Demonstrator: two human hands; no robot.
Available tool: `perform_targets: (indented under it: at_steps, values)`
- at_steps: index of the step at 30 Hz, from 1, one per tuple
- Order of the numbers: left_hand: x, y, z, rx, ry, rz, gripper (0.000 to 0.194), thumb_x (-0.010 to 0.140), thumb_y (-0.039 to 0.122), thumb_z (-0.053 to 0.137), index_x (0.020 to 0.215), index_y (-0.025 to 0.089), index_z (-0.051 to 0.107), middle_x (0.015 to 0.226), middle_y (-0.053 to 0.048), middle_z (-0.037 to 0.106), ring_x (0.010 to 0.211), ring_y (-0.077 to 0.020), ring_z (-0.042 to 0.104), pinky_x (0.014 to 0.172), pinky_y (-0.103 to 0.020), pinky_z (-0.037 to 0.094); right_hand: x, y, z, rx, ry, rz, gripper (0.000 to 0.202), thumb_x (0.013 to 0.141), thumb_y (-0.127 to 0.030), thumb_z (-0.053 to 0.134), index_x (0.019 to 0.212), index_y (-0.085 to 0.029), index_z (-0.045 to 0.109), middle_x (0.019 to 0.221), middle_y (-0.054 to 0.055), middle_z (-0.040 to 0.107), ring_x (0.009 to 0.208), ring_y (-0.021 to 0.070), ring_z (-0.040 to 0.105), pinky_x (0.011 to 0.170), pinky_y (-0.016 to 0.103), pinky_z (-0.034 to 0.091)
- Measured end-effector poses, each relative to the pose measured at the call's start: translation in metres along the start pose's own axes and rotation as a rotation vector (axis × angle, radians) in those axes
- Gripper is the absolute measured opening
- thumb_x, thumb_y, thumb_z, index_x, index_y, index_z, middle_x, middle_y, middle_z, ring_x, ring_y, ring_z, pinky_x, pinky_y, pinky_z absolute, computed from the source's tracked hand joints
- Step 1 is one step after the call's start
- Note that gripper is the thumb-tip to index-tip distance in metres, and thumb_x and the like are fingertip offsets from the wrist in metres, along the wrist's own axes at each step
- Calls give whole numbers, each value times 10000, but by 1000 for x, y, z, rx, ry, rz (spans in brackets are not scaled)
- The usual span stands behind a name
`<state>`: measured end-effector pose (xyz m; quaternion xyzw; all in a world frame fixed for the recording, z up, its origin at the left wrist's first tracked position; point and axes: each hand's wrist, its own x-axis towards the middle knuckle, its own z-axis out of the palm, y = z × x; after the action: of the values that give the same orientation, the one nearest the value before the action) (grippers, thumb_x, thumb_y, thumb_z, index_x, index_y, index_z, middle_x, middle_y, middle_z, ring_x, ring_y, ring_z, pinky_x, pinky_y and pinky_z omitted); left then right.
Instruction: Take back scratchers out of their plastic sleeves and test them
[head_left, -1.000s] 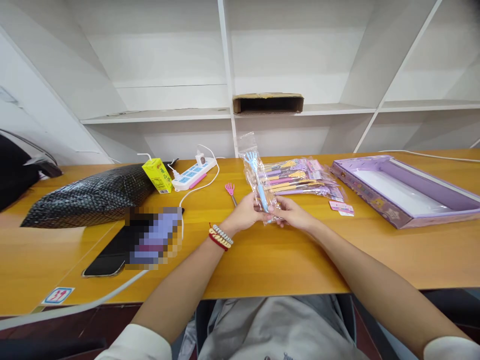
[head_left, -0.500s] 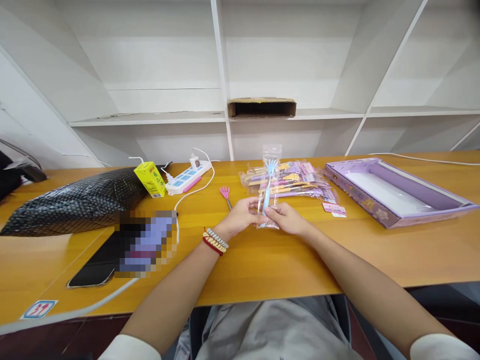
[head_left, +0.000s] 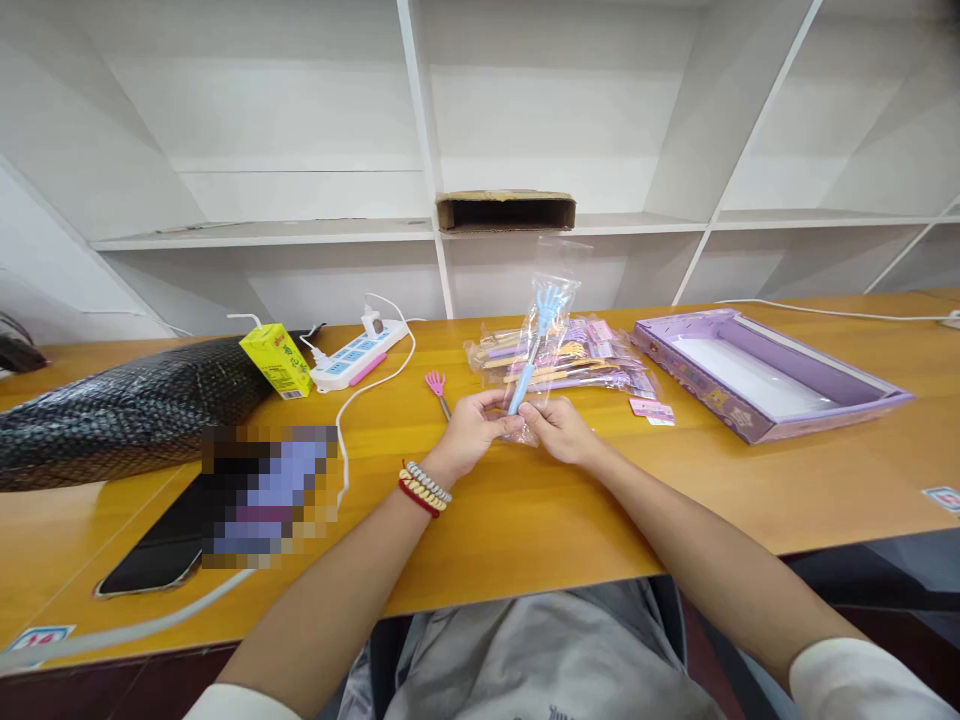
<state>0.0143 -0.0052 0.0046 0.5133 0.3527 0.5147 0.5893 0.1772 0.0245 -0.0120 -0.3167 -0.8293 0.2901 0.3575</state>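
Note:
Between my two hands a blue back scratcher [head_left: 527,378] stands nearly upright inside a clear plastic bag [head_left: 559,290], its hand-shaped end at the top. My left hand [head_left: 478,430] pinches the lower left of the bag and handle. At the lower right edge, my right hand [head_left: 559,428] grips the bag with thumb and fingers. Left of my left hand lies a pink back scratcher [head_left: 436,386], its handle partly hidden by that hand. Behind the held bag is a pile of bagged back scratchers [head_left: 592,350] in purple, yellow and other colours.
A purple open box [head_left: 757,425] lies at the right, with small pink cards [head_left: 652,411] beside it. To the left are a power strip [head_left: 360,355], a yellow drink carton [head_left: 276,360], a black wrapped parcel [head_left: 150,400] and a phone [head_left: 157,540]. A cardboard box [head_left: 506,212] sits on the shelf.
The bagged back scratcher has tilted, its top leaning right and the bag's upper end rising. Both hands keep their hold. The whole view has shifted slightly.

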Motion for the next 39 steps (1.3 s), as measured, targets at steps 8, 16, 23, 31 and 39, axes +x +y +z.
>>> perform_targets:
  at_steps: [8,16,23,31,39]
  values:
    - [6,0,-12,95,227,8,513,519,248,804,990,90,676,734,-51,677,616,-137,610,609,-305,545,3,5,-20,-49,-157,16,427,833,-501,435,583,-155,453,524,-40,386,503,65,324,495,209,260]
    - [13,-1,-30,338,299,-70,474,502,225,797,949,102,699,831,-73,700,672,-147,616,625,-286,531,-3,54,-120,-487,-297,558,217,542,-302,690,710,-169,653,650,8,623,599,139,553,541,237,379]
    - [14,-7,-33,398,206,-142,425,522,221,775,922,102,697,774,-73,691,689,-178,630,610,-304,534,-28,95,-169,-618,-174,868,339,427,-226,740,759,-179,689,685,18,652,638,170,601,536,243,433]
    - [12,-1,-29,428,204,-171,355,546,172,747,887,96,683,793,-66,682,668,-152,623,578,-260,528,-23,87,-157,-542,-224,919,236,468,-200,707,699,-180,664,618,4,643,578,142,584,492,218,411]
    - [9,6,-26,416,201,-230,324,553,144,732,869,97,677,763,-59,675,644,-149,625,574,-266,536,-17,82,-152,-584,-232,914,216,476,-198,692,687,-184,652,617,4,634,584,149,579,488,228,408]
